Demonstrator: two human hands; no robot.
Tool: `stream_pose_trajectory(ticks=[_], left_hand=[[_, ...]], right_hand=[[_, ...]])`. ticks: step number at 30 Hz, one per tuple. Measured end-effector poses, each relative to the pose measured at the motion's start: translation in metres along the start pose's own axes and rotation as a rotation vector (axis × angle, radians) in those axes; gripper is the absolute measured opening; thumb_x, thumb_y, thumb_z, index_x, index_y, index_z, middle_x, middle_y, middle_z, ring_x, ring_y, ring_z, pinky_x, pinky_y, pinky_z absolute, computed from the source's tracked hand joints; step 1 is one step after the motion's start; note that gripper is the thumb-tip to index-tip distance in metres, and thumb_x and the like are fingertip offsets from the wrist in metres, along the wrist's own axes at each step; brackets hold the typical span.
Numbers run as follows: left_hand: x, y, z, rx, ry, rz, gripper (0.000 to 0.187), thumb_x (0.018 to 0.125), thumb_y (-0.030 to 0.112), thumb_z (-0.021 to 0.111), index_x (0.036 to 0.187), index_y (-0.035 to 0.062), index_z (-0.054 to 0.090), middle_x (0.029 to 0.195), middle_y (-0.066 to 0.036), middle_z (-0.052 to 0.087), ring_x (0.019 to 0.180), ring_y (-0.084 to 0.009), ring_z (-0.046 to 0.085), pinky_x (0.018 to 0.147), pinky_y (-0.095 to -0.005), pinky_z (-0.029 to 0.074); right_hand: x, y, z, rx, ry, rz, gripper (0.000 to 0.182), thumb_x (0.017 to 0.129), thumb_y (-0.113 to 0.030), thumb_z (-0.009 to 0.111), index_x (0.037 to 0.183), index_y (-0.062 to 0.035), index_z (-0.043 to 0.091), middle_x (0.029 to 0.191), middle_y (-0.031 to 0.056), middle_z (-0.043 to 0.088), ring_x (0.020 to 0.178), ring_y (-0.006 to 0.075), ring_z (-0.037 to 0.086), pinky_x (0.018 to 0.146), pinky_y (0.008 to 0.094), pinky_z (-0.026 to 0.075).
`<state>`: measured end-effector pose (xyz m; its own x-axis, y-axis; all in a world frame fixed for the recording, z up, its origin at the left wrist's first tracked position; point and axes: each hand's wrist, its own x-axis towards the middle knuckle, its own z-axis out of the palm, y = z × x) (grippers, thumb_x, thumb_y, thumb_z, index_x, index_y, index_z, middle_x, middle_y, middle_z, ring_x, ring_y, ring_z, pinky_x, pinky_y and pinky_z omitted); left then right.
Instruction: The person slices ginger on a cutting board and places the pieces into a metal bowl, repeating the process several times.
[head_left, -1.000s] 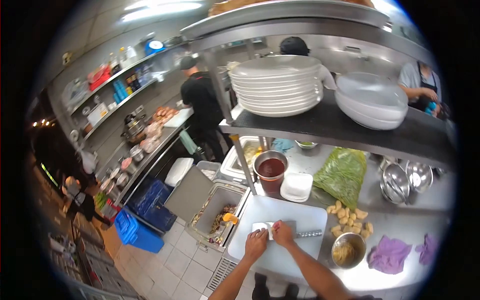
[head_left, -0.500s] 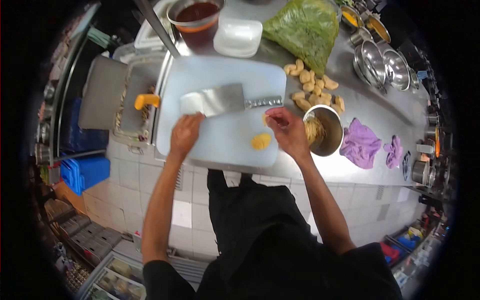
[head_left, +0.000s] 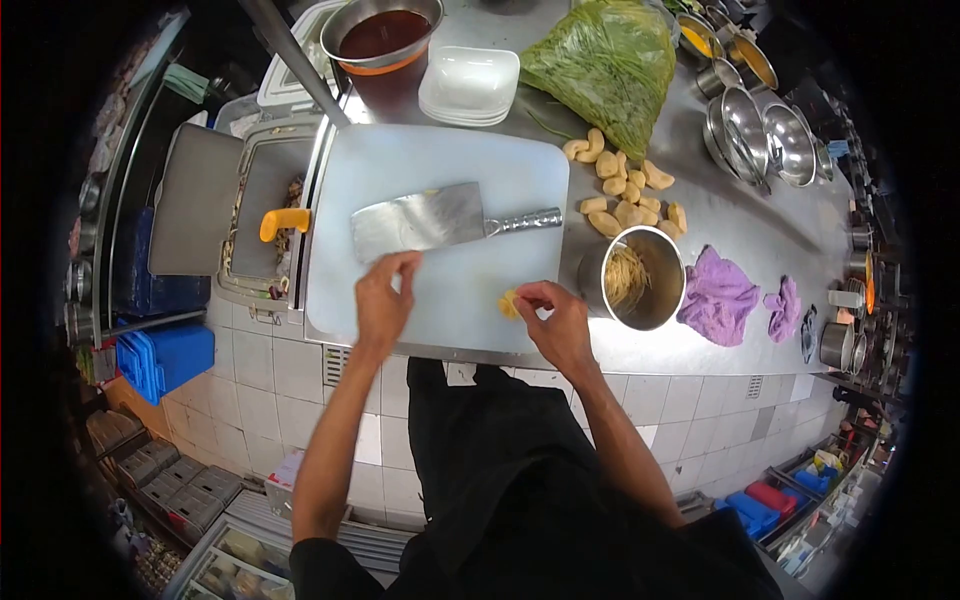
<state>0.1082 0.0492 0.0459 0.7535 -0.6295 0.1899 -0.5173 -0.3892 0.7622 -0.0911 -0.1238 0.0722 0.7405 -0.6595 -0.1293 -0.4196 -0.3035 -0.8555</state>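
1. My left hand (head_left: 383, 308) appears empty, thumb and fingers parted, fingertips just beside the near edge of the cleaver (head_left: 420, 222); contact I cannot confirm.
2. My right hand (head_left: 562, 328) is partly curled, fingertips drawn in at the yellow slices (head_left: 508, 303) near the board's front right corner — a pose suited, I judge, to small loose pieces. Whether they are gripped I cannot tell.
3. The cleaver lies flat on the cutting board (head_left: 450, 150), handle rightward, presumably so both hands can work in front of it.
4. The steel pot (head_left: 670, 295), holding pale shreds (head_left: 627, 278), stands just right of the board — likely for easy reach.
5. Knobbly peeled pieces (head_left: 628, 213) lie behind it, probably kept off the board for working room.
6. A purple cloth (head_left: 720, 297) lies beside the pot, perhaps for wiping.
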Motion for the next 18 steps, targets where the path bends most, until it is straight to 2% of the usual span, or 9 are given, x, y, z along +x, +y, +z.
stream_pose_trajectory(ticks=[1, 2, 4, 5, 7, 9, 11, 14, 18], left_hand=[[-0.007, 0.014, 0.009, -0.2, -0.081, -0.148, 0.02, 0.091, -0.005, 0.069, 0.111, -0.0008, 0.07, 0.097, -0.008, 0.076, 0.086, -0.0167, 0.072, 0.082, -0.0279, 0.057], [-0.013, 0.028, 0.017, -0.399, -0.16, -0.295, 0.021, 0.092, -0.004, 0.07, 0.113, -0.0011, 0.069, 0.095, -0.006, 0.076, 0.086, -0.0132, 0.071, 0.082, -0.0262, 0.056], [-0.022, 0.045, 0.033, -0.714, -0.257, -0.449, 0.024, 0.092, -0.003, 0.072, 0.115, -0.0019, 0.067, 0.097, -0.006, 0.073, 0.089, -0.0117, 0.07, 0.084, -0.0264, 0.056], [-0.026, 0.052, 0.035, -0.714, -0.253, -0.441, 0.024, 0.092, -0.003, 0.072, 0.115, -0.0019, 0.067, 0.097, -0.006, 0.073, 0.089, -0.0117, 0.07, 0.084, -0.0264, 0.056], [-0.028, 0.071, 0.038, -0.864, -0.244, -0.557, 0.026, 0.091, -0.001, 0.074, 0.116, -0.0026, 0.065, 0.103, -0.01, 0.071, 0.094, -0.0146, 0.069, 0.086, -0.0281, 0.057], [-0.035, 0.081, 0.044, -0.958, -0.243, -0.572, 0.027, 0.091, 0.0, 0.074, 0.116, -0.0025, 0.065, 0.106, -0.01, 0.07, 0.096, -0.0152, 0.069, 0.087, -0.0291, 0.057], [-0.041, 0.086, 0.048, -1.07, -0.238, -0.617, 0.027, 0.091, 0.0, 0.074, 0.116, -0.0024, 0.065, 0.111, -0.012, 0.069, 0.102, -0.0154, 0.067, 0.09, -0.0309, 0.058], [-0.044, 0.09, 0.049, -1.121, -0.245, -0.605, 0.028, 0.092, 0.0, 0.074, 0.117, -0.0029, 0.064, 0.11, -0.013, 0.071, 0.101, -0.0157, 0.067, 0.09, -0.0306, 0.057], [-0.046, 0.087, 0.049, -1.022, -0.301, -0.554, 0.027, 0.091, 0.001, 0.074, 0.117, -0.0017, 0.066, 0.11, -0.011, 0.073, 0.1, -0.014, 0.068, 0.088, -0.0301, 0.057]], right_hand=[[0.0, -0.004, -0.003, 0.021, -0.001, 0.014, 0.017, 0.089, -0.006, 0.074, 0.105, 0.0009, 0.072, 0.092, 0.0123, 0.075, 0.081, 0.0195, 0.072, 0.075, 0.0317, 0.056], [0.0, -0.005, -0.008, 0.021, -0.001, 0.005, 0.017, 0.089, -0.006, 0.074, 0.105, 0.0009, 0.072, 0.092, 0.0123, 0.075, 0.081, 0.0195, 0.072, 0.075, 0.0317, 0.056], [-0.001, -0.008, -0.018, 0.259, -0.153, 0.104, 0.018, 0.091, -0.005, 0.074, 0.108, -0.0006, 0.073, 0.094, 0.0092, 0.075, 0.083, 0.0145, 0.071, 0.077, 0.0297, 0.057], [-0.001, -0.011, -0.021, 0.395, -0.202, 0.177, 0.019, 0.092, -0.005, 0.074, 0.11, -0.0002, 0.073, 0.095, 0.0064, 0.075, 0.085, 0.0116, 0.07, 0.079, 0.0274, 0.056], [-0.004, -0.017, -0.022, 0.482, -0.149, 0.187, 0.019, 0.092, -0.005, 0.074, 0.11, 0.0007, 0.073, 0.095, 0.0064, 0.075, 0.086, 0.0118, 0.07, 0.08, 0.0267, 0.056], [-0.005, -0.019, -0.022, 0.597, -0.109, 0.198, 0.022, 0.094, -0.007, 0.073, 0.114, 0.0024, 0.072, 0.098, 0.0059, 0.074, 0.088, 0.0111, 0.069, 0.082, 0.0249, 0.055], [-0.006, -0.018, -0.024, 0.56, -0.121, 0.216, 0.023, 0.094, -0.008, 0.073, 0.115, 0.0023, 0.071, 0.099, 0.0058, 0.074, 0.088, 0.0104, 0.068, 0.081, 0.0245, 0.054], [-0.011, -0.018, -0.025, 0.5, -0.164, 0.269, 0.024, 0.095, -0.012, 0.073, 0.115, 0.0019, 0.071, 0.098, 0.0051, 0.073, 0.088, 0.0092, 0.066, 0.082, 0.0241, 0.052], [-0.013, 0.004, -0.029, 0.519, -0.213, 0.292, 0.024, 0.096, -0.015, 0.073, 0.114, 0.0015, 0.071, 0.096, 0.0037, 0.073, 0.086, 0.0089, 0.065, 0.08, 0.0244, 0.05]])
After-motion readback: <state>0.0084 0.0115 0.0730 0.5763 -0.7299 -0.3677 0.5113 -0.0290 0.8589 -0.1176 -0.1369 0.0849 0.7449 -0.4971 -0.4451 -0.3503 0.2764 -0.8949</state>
